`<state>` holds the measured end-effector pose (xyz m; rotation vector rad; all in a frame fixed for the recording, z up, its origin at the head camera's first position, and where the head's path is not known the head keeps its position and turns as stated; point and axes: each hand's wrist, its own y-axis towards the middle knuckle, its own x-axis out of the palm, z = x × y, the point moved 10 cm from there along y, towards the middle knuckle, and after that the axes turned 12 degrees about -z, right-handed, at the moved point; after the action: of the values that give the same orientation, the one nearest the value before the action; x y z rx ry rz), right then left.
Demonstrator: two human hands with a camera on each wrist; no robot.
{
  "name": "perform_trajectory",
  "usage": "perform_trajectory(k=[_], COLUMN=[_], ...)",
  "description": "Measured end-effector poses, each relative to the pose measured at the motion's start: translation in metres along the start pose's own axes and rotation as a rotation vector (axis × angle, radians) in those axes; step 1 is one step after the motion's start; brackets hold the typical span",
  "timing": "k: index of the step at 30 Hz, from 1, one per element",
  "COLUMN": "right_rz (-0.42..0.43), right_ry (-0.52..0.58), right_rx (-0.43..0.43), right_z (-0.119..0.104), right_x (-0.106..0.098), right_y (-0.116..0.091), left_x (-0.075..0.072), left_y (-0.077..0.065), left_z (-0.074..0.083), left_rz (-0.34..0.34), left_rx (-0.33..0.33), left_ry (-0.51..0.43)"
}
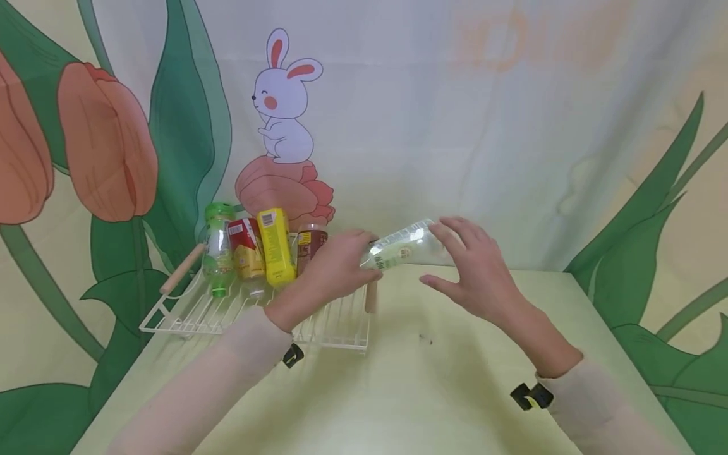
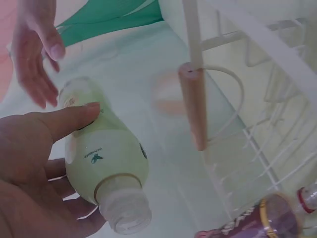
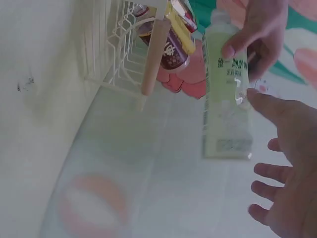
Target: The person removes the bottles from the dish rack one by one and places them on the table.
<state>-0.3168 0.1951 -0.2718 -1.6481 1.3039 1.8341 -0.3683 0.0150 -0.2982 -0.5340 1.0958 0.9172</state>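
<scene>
My left hand [image 1: 335, 265] grips a clear plastic bottle [image 1: 395, 246] with a pale green label, holding it tilted above the table. In the left wrist view, the thumb lies across the side of this bottle [image 2: 111, 153], whose neck has no cap. My right hand [image 1: 483, 272] is spread near the bottle's base, thumb and fingers apart. Over in the right wrist view, the right index fingertip [image 3: 255, 96] reaches the edge of the bottle [image 3: 225, 109]; whether it touches, I cannot tell.
A white wire rack [image 1: 335, 345] with wooden handles stands at left. On it lean a green-capped bottle [image 1: 218, 253], a red-labelled bottle [image 1: 246, 253], a yellow bottle [image 1: 277, 246] and a dark-labelled bottle [image 1: 311, 243]. A small speck [image 1: 425, 339] lies on the table. Behind hangs a printed curtain [image 1: 432, 126].
</scene>
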Motion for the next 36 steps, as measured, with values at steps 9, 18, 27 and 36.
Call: perform_trajectory(k=[9,18,27,36], right_rz=[-0.084,-0.146,-0.259,-0.227], right_ry=[-0.293,-0.266,-0.216,-0.174], right_rx=[-0.134,-0.124,-0.127,-0.092], right_z=[-0.042,-0.039,-0.034,-0.009], right_x=[0.014,0.019,0.020,-0.001], right_y=[0.007,0.007,0.000,-0.021], left_x=[0.002,0.007,0.019,0.001], left_y=[-0.006,-0.011,-0.014,-0.024], left_z=[0.042,0.057,0.060,0.043], left_rz=[-0.004,-0.005,-0.105,-0.198], left_rx=[0.131,0.197,0.265,0.242], left_ry=[0.239,0.302,0.281,-0.014])
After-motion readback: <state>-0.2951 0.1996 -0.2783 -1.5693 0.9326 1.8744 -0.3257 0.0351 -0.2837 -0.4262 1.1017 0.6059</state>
